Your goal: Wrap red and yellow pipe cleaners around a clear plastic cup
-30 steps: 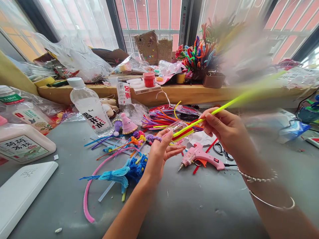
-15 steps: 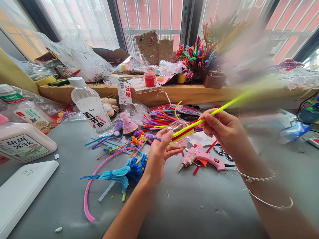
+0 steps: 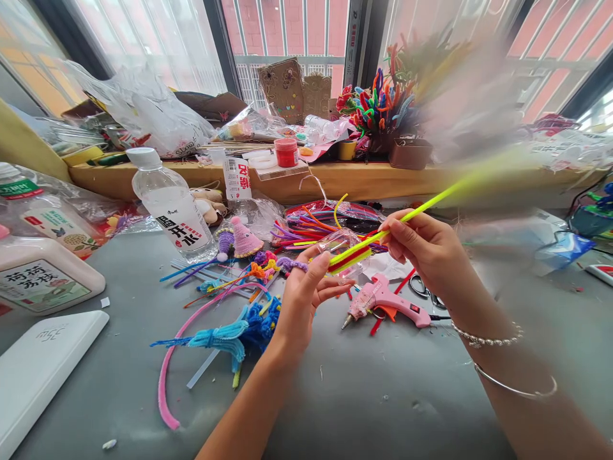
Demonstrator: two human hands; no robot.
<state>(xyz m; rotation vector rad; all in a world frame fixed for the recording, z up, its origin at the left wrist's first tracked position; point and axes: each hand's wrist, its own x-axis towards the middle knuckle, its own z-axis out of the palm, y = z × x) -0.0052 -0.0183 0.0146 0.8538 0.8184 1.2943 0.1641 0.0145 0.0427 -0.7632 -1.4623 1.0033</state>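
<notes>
My left hand (image 3: pixel 306 294) pinches a short strip of yellow and red pipe cleaners (image 3: pixel 352 259) between thumb and forefinger, its other fingers stretched out below. From there a long yellow pipe cleaner (image 3: pixel 433 203) runs up to the right, its far end blurred. My right hand (image 3: pixel 416 246) grips that long one between thumb and fingertips. Beneath my hands lies a pink glue gun (image 3: pixel 385 301), with scissors (image 3: pixel 426 291) beside it. Left of my left hand rest blue pipe-cleaner flowers (image 3: pixel 261 326) and a curved pink pipe cleaner (image 3: pixel 165 383).
A water bottle (image 3: pixel 175 207), a drink jug (image 3: pixel 48 275) and a white power bank (image 3: pixel 45 377) stand or lie at left. Loose pipe cleaners (image 3: pixel 311 227) are heaped behind my hands. The wooden sill (image 3: pixel 191 176) carries plastic bags, a red jar (image 3: pixel 286 153) and pots of pipe-cleaner pieces.
The whole view has shifted slightly, so things sit a little further left. Both hands keep nearly the same pose and hold on the pipe cleaners.
</notes>
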